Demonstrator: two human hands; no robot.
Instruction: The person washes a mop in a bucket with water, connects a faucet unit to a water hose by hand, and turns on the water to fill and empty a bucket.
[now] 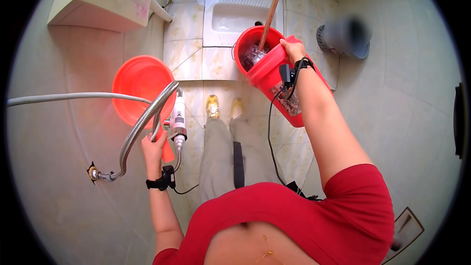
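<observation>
My left hand [153,149] is closed around the lower end of a thin grey hose [73,96], beside a white water tap unit [179,110] and a braided metal hose [132,137]. Below them is a round red basin [142,66]; a flat red handle [168,151] shows next to my fingers. My right hand [293,49] grips the rim of a red bin [274,81] with a patterned side. The bin leans against a round red bucket [240,51]. Inside the bucket is clear-looking water [254,57], and a wooden pole [273,10] stands in it.
A white squat toilet [235,17] is set in the raised tiled floor ahead. A blurred grey bin [351,37] stands at the right wall. A pale box [103,0] juts from the left wall. Wrist cables hang near my legs.
</observation>
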